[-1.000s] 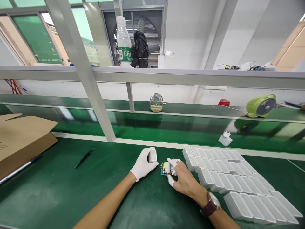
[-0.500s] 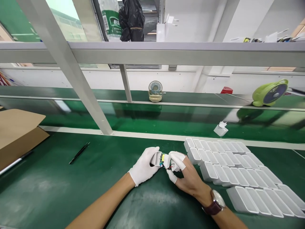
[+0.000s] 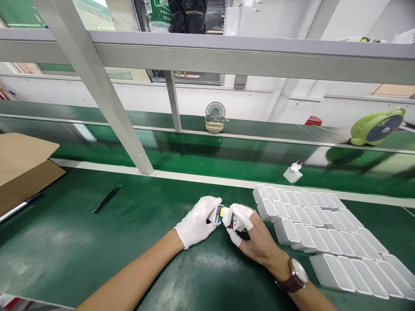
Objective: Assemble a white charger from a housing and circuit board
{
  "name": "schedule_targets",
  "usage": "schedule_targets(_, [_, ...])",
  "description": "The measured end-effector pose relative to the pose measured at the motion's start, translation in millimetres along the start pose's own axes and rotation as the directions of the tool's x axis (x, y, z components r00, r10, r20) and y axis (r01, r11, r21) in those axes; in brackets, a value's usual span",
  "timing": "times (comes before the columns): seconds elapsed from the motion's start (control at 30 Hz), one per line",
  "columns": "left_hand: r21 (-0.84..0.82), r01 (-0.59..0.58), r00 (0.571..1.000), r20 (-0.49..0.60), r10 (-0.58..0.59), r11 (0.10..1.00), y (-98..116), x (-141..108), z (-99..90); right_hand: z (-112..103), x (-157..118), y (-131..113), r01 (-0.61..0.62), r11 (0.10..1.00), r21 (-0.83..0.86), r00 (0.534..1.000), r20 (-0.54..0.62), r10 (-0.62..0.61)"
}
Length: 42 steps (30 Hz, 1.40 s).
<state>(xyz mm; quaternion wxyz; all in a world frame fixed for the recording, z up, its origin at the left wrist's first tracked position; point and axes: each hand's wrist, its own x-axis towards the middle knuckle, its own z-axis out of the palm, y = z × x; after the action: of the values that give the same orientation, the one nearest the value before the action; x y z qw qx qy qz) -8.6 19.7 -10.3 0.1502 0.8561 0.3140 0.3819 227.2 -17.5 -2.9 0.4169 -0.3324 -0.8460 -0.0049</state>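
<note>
- Left hand (image 3: pixel 197 222): gloved in white, palm turned inward, thumb and fingers closed in a pinch.
- Right hand (image 3: pixel 256 235): bare-backed, white covers on thumb and some fingers, fingertips pinched and pointing toward the left hand, near it.
- Left forearm (image 3: pixel 136 272): slants up and inward from the lower edge.
- Right wrist (image 3: pixel 285 265): slightly bent, with a watch (image 3: pixel 296 276) strapped just behind it.

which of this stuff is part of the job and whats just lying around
In the job:
- white case, in the left hand
- circuit board, in the right hand
- rows of white cases, probably

Lying about:
- black pen
- cardboard box
- small desk fan
- green fan
</note>
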Motion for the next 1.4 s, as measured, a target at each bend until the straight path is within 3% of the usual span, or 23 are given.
schedule_targets(0.83, [0.03,-0.084,0.996,-0.024,0.085,0.996,6.3,5.5,-4.7,2.8,-7.2,0.3,0.023,1.0,-0.012,0.998,0.056,-0.022])
schedule_targets(1.4, [0.021,-0.024,1.0,-0.007,0.024,0.999,8.7,6.5,-3.6,-0.4,-6.0,1.2,-0.004,1.0,-0.025,0.997,0.083,0.006])
